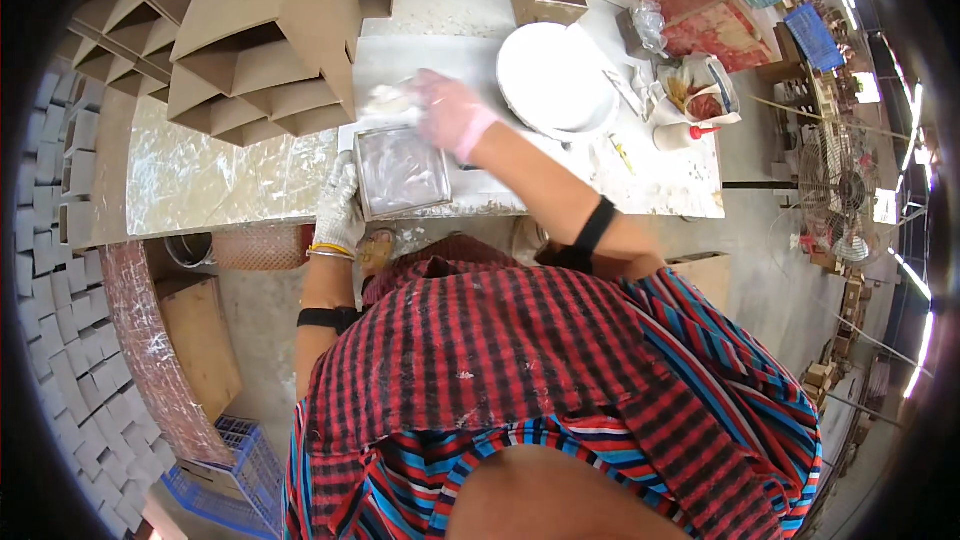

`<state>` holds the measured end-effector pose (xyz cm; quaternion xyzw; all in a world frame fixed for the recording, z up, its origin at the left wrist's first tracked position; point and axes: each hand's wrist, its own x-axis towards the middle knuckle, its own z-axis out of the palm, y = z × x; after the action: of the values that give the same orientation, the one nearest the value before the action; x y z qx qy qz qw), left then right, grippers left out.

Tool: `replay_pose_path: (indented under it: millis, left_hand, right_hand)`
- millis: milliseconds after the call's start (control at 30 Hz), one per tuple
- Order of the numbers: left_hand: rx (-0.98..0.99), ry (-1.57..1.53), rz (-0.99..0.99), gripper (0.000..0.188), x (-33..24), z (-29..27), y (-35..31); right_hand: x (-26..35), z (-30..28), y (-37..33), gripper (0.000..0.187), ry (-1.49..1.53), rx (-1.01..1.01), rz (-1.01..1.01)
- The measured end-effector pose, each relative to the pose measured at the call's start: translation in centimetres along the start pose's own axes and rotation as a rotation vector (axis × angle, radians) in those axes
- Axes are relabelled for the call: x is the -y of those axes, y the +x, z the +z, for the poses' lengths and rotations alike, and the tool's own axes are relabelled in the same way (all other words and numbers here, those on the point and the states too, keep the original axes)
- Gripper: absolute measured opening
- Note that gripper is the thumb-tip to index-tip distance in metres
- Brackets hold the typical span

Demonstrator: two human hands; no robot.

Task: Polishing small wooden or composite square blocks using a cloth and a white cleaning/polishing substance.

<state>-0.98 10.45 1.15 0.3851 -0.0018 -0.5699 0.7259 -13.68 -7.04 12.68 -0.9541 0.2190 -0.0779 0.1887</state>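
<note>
1. workshop background, far left: rows of pale grey, box-shaped pieces [95,360] stacked close together beside the tabletop [230,175], whose beige surface is streaked with white.
2. tan, board-like boxes with open compartments [245,30] stand piled on the left part of the tabletop. they look light and stiff; their thin edges would probably dent under a hard squeeze.
3. next comes the left hand [340,202] in a white knitted glove, lying along the left wall of the box described below, fingers fairly straight. whether it really grips or only steadies the wall, i cannot tell.
4. shallow, square grey box with thin walls and a white-smeared inside [403,172]: it lies open side up at the near edge of the tabletop, between the hands. i judge it light and rigid, perhaps weak at the corners. its filmed inside is likely slick, so the outer walls, held midway on opposite sides, look like the best hold.
5. above its upper right corner is the right hand [450,115] in a thin pinkish glove, motion-blurred. a blurred white patch [388,102] shows by its fingertips; how far they are open, or whether they hold anything, i cannot tell.
6. farther right: a large, round white tub [585,130], then a white bottle with a red nozzle [680,136].
</note>
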Motion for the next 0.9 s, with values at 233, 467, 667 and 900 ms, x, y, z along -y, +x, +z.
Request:
replay_pose_path:
  millis: [233, 467, 667, 900]
  left_hand:
    - [0.502, -0.217, -0.074, 0.040, 1.4, -7.8, 3.6]
    - [0.025, 0.075, 0.024, 0.036, -1.3, 0.3, -2.3]
    - [-0.039, 0.840, 0.403, 0.037, -6.2, 7.8, -6.3]
    - [0.266, 1.906, 1.118, 0.042, -1.3, 10.3, -4.2]
  right_hand:
    - [5.1, 4.6, -3.9, 0.032, 0.359, 0.142, -0.221]
    - [-1.6, -2.7, -1.2, 0.032, 0.430, -0.269, 0.292]
    - [-3.8, -4.3, -3.1, 0.036, 0.570, -0.128, 0.496]
    - [-3.7, -4.9, -4.9, 0.037, 0.530, -0.299, 0.536]
